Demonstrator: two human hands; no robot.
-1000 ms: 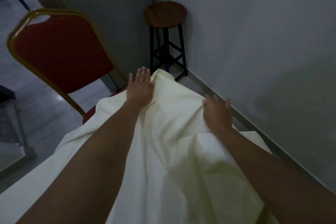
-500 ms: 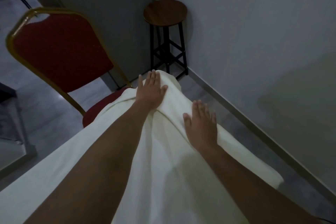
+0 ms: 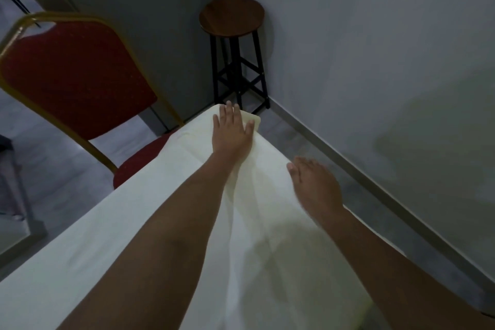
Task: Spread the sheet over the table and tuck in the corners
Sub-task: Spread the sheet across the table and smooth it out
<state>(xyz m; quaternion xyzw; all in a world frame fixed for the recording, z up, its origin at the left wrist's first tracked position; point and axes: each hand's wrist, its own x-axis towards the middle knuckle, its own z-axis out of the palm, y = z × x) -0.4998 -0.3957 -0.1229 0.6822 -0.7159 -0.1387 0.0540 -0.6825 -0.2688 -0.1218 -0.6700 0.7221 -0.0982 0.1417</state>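
A pale cream sheet (image 3: 150,222) covers the narrow table from the near edge to its far end, with a long fold running down the middle. My left hand (image 3: 232,131) lies flat, fingers straight, pressing the sheet at the far corner. My right hand (image 3: 314,185) rests flat with straight fingers on the sheet at the table's right edge, a little nearer to me. The table itself is hidden under the cloth.
A red padded chair (image 3: 72,80) with a gold frame stands close against the table's left side. A round wooden stool (image 3: 231,17) on black legs sits in the room corner beyond the far end. A grey wall (image 3: 375,61) runs along the right, with a narrow floor strip.
The bunched sheet has been flattened out. My left hand slid forward to the far corner. My right hand let go of the cloth, opened flat and moved out to the right edge.
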